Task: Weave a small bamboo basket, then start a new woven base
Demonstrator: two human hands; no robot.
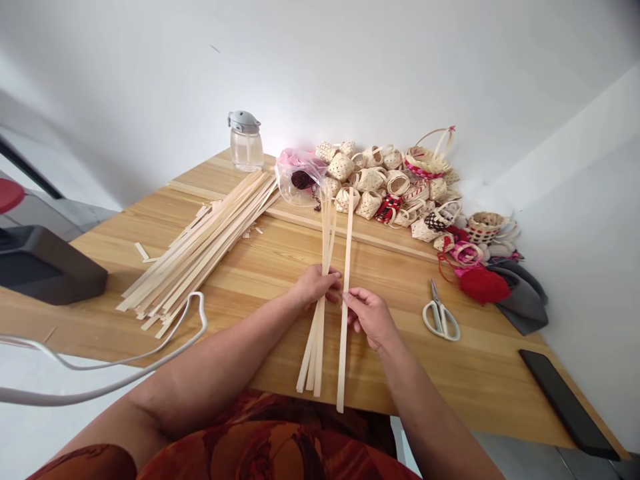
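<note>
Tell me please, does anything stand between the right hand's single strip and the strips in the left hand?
Yes: fingers of the left hand poke out between the held bundle and the single strip. Elsewhere, nothing visible blocks the gap.

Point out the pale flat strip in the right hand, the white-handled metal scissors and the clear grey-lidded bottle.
Pale flat strip [348,257], head view, on its upper half.
White-handled metal scissors [439,306], head view, where blades meet handles.
Clear grey-lidded bottle [247,149], head view, on its body.
</note>
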